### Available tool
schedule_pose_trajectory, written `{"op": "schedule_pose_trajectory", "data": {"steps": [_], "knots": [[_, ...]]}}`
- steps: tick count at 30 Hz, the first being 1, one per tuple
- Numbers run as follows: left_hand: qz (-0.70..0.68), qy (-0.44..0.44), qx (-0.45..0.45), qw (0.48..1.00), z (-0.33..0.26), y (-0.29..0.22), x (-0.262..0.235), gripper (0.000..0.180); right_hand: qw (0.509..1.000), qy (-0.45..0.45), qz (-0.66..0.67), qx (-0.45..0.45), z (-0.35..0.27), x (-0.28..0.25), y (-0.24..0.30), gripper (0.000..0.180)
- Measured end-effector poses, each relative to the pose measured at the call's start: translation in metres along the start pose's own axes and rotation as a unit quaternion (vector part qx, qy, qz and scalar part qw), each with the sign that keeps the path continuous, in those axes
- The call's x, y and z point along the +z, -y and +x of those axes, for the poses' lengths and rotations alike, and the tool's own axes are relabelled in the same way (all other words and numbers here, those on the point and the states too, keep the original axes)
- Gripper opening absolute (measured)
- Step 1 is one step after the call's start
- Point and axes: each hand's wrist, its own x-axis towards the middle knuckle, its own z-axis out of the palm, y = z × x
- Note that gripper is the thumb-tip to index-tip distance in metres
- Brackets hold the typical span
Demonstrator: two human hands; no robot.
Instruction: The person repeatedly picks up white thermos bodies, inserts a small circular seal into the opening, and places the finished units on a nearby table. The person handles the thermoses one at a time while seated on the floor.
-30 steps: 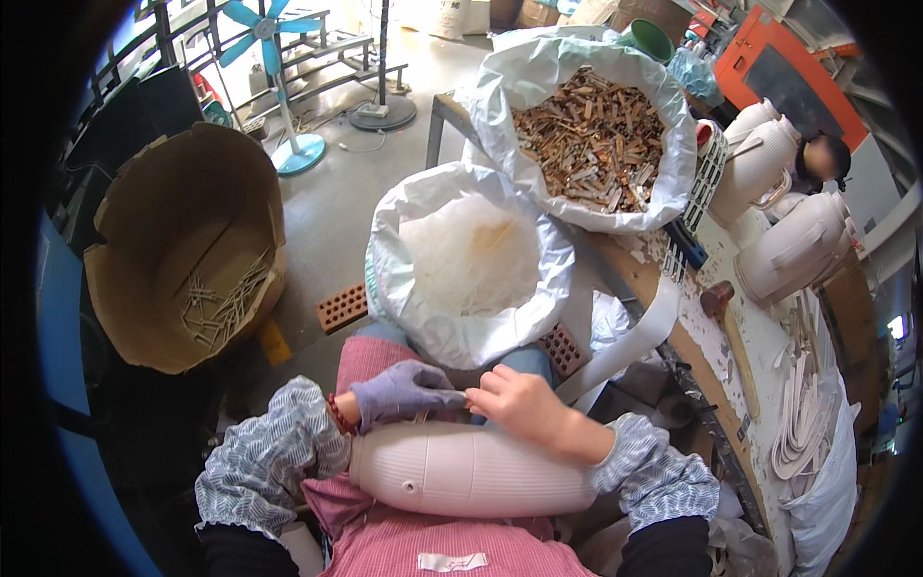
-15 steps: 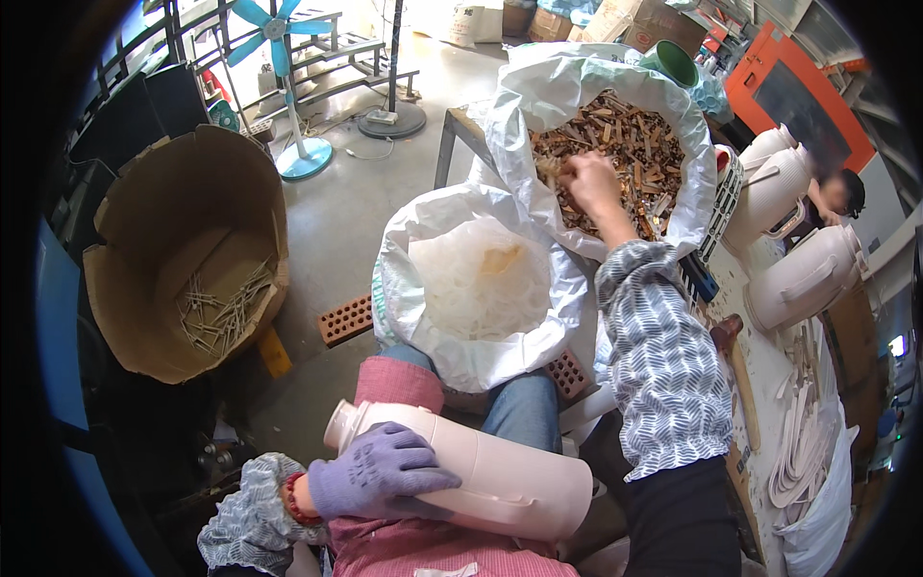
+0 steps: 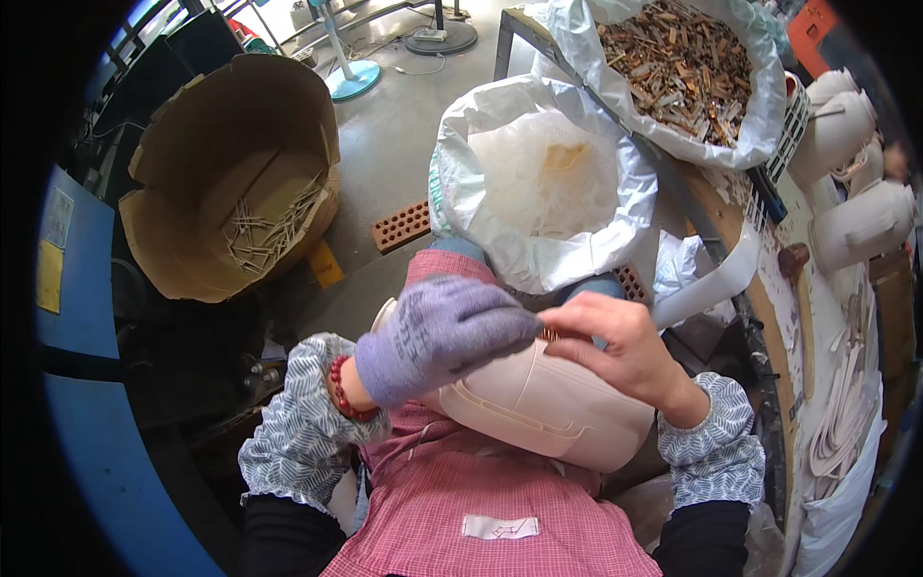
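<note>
A pale pink plastic shell lies across my lap on a red checked apron. My left hand, in a purple glove, presses on its upper end. My bare right hand rests on the shell beside the glove and pinches a small brown piece at its fingertips. A white sack with pale material inside stands open just beyond my knees.
A second white sack full of small brown pieces sits on the table at the upper right. Pale moulded parts lie along the right. A cardboard drum with thin sticks stands at left, with a brick and fan base nearby.
My right hand has come back from the sack of brown pieces to the shell on my lap. My left hand has shifted up along the shell to meet it.
</note>
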Motion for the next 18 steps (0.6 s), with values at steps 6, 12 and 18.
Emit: {"op": "schedule_pose_trajectory", "data": {"steps": [6,12,18], "knots": [[-0.140,0.034,-0.098,0.985,-0.033,-0.036,-0.011,0.061,0.993,0.109,0.040,0.021,-0.021,0.016,0.005,0.021],[-0.101,-0.004,-0.103,0.990,-0.088,-0.039,0.012,0.074,0.970,0.221,0.081,0.061,-0.025,0.033,0.010,0.022],[-0.096,-0.006,-0.107,0.990,-0.093,-0.039,0.012,0.066,0.961,0.255,0.086,0.065,-0.021,0.035,0.012,0.023]]}}
